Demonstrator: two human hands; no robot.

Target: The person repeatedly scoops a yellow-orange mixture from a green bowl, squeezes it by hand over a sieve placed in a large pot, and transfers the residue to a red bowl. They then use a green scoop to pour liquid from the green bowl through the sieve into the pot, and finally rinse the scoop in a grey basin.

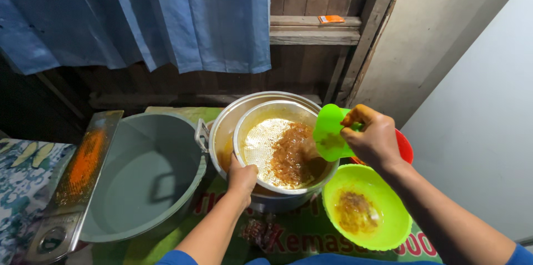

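Note:
My left hand [242,178] grips the near rim of a metal strainer bowl [261,118] that sits inside a large metal pot [222,126]. Orange-brown shredded pulp [291,154] lies in the strainer on its perforated bottom. My right hand [373,140] holds a bright green plastic cup [328,132] tipped over the strainer's right side. Below the right hand stands a green plastic bowl [383,187] with some orange pulp in its bottom.
A big grey plastic tub [139,187] sits left of the pot, with a long metal grater [83,170] stained orange along its left edge. A red bowl [406,148] peeks out behind my right hand. Blue curtain [166,15] and wooden wall stand behind; a printed sheet [311,240] covers the floor.

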